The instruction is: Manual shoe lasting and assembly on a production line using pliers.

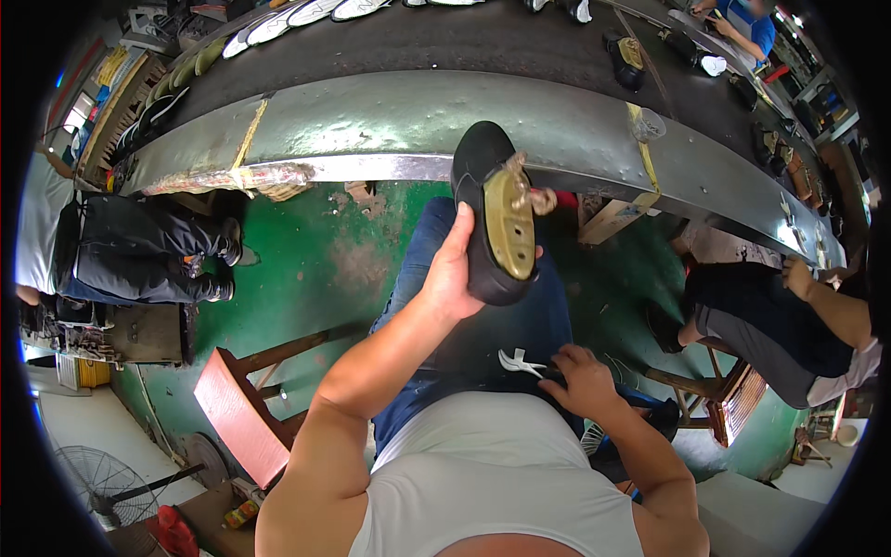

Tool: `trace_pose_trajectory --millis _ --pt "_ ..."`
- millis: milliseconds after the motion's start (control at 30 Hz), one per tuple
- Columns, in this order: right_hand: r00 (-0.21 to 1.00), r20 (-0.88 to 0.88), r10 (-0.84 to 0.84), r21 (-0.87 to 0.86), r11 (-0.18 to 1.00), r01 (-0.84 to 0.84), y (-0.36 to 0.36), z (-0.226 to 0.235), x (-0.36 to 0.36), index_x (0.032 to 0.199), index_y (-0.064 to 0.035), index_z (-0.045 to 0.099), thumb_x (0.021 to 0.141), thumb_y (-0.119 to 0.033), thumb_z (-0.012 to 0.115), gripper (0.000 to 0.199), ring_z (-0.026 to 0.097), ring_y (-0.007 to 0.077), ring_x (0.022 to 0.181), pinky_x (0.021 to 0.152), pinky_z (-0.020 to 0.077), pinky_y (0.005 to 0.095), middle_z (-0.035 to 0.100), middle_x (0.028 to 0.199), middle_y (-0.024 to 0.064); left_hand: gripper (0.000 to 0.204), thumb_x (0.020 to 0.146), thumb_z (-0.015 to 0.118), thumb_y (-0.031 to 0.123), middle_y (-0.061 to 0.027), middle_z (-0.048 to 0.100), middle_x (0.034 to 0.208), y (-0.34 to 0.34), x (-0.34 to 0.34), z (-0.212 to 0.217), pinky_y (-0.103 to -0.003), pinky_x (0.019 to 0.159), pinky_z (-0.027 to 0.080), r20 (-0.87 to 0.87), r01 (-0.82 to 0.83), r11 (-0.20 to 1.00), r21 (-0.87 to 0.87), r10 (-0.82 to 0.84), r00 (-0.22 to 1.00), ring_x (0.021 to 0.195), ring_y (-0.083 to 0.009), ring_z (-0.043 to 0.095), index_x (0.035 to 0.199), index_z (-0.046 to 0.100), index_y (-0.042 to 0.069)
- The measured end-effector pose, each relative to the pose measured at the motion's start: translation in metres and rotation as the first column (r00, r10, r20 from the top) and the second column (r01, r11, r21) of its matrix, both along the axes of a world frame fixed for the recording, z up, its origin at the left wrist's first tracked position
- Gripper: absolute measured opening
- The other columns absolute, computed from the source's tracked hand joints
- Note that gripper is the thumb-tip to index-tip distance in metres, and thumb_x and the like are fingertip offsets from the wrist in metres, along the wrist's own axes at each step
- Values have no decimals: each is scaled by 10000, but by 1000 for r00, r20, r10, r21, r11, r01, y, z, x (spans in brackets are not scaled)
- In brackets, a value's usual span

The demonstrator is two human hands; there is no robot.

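My left hand (452,269) grips a black shoe (483,158) from its left side, thumb along the upper, holding it in front of the metal bench edge. Inside the shoe's opening sits a gold-coloured shoe last (510,227) with small dark holes. A knotted tan lace or cord (531,197) sticks out beside the last. Low over my lap, my right hand (587,381) is closed, with the silver head of lasting pincers (520,362) jutting out between thumb and fingers. The palm hides their handles.
A long metal-edged bench (371,111) with a dark belt (483,42) runs across ahead, carrying white shoe uppers (311,11) and another black shoe (625,58). Co-workers are at left, right and far right. A pink-topped stool (237,413) and a fan (107,487) stand at left.
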State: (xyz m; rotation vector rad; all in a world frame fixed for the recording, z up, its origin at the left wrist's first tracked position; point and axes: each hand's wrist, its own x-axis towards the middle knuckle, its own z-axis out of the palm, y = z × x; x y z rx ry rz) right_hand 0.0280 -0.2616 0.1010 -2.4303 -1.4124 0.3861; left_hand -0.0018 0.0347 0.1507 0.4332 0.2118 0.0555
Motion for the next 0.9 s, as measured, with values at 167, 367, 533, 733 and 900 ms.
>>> trace_pose_trajectory --millis 167,367,533,733,900 --pt "999 23 37 363 931 -43 33 41 30 1102 -28 663 798 -226 798 387 648 329 961 797 553 414 598 1163 137 755 957 440 673 -180 557 1373 3 3 2 -610 968 490 109 11 987 -159 6 994 1222 -427 565 1460 447 110" --pt "997 66 47 703 706 -80 117 109 40 1230 -17 627 773 -135 819 510 621 293 900 748 533 359 566 1141 148 735 964 444 656 -187 572 1353 -6 5 12 -598 1010 470 91 -29 982 -186 47 995 1236 -424 558 1440 470 98" --pt "890 454 36 753 519 -405 142 98 57 1146 -50 698 677 -111 840 494 592 238 843 719 529 354 572 1016 69 687 982 435 633 -193 597 1297 -11 7 15 -520 1037 483 69 -110 985 -135 120 990 1201 -362 585 1401 507 93" --pt "853 522 27 747 468 -472 140 89 53 1018 -76 746 606 -83 841 422 585 221 816 660 524 347 574 927 12 714 974 442 643 -193 596 1282 -15 7 5 -548 1032 483 68 -105 978 -178 119 991 1226 -408 556 1410 495 80" --pt "858 512 34 749 471 -466 137 90 55 1008 -66 742 634 -83 840 387 582 219 822 674 525 352 582 943 19 713 975 440 644 -192 591 1299 -17 7 5 -550 1037 480 79 -107 980 -165 121 990 1232 -402 554 1412 495 84"
